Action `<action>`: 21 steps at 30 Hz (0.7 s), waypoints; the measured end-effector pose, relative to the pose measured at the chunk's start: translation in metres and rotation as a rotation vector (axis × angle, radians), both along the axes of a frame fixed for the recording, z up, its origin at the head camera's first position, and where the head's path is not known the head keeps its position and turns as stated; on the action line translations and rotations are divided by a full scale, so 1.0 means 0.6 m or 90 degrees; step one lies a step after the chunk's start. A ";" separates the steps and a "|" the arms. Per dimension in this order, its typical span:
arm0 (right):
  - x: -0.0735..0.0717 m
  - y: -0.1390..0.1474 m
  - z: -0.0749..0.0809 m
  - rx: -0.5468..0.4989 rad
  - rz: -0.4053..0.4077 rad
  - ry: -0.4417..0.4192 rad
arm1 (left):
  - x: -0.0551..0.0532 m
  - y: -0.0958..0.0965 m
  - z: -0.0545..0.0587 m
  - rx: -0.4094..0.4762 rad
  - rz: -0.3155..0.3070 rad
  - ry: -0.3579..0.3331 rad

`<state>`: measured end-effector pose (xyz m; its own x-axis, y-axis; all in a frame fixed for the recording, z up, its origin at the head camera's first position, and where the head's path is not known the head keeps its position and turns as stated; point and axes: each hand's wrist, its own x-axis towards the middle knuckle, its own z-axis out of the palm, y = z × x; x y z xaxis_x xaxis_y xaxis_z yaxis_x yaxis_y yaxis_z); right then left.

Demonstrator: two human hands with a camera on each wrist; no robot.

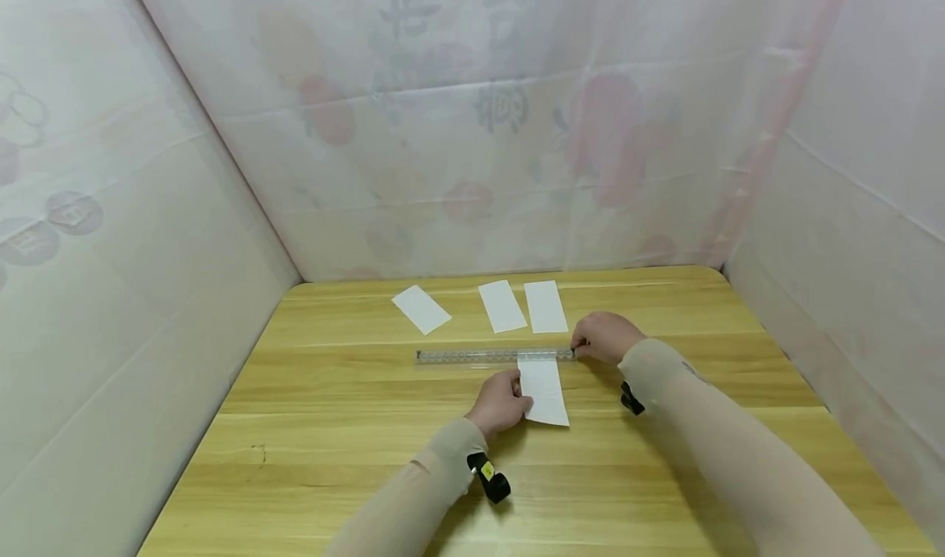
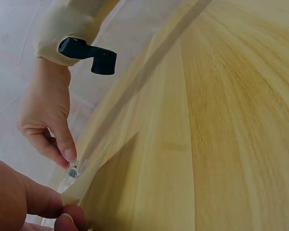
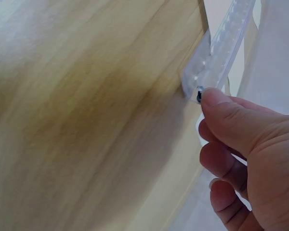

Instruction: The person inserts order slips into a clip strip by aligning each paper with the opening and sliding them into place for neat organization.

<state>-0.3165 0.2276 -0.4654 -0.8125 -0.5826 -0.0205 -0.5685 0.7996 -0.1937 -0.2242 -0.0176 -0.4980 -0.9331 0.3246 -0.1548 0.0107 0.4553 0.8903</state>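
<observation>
A long clear plastic strip (image 1: 465,357), with a bumpy row along its length and a small dark piece at each end, lies across the middle of the table. My right hand (image 1: 607,337) pinches its right end between thumb and forefinger; the right wrist view shows the thumb (image 3: 216,98) right at the dark end piece. A white paper slip (image 1: 542,393) has its far edge at the strip, toward the right end. My left hand (image 1: 499,403) pinches the slip's left edge, and the paper (image 2: 86,180) bends up from the table in the left wrist view.
Beyond the strip, three more white slips lie on the wooden table (image 1: 332,426): a tilted one (image 1: 422,309) at left, then one (image 1: 503,306) beside another (image 1: 546,307). Printed fabric (image 1: 458,171) hangs at the back and both sides. Each wrist wears a black camera (image 1: 490,479).
</observation>
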 end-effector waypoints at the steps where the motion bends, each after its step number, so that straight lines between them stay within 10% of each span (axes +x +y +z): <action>1: -0.001 -0.002 0.001 0.006 -0.004 -0.002 | -0.001 0.000 -0.001 -0.005 -0.001 0.006; 21: 0.006 -0.018 0.020 0.043 0.013 0.004 | -0.004 0.011 0.001 0.004 -0.001 0.033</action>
<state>-0.3129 0.2166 -0.4535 -0.8010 -0.5962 -0.0553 -0.5854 0.7991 -0.1370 -0.2269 -0.0112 -0.4977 -0.9393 0.3267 -0.1051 0.0569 0.4503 0.8910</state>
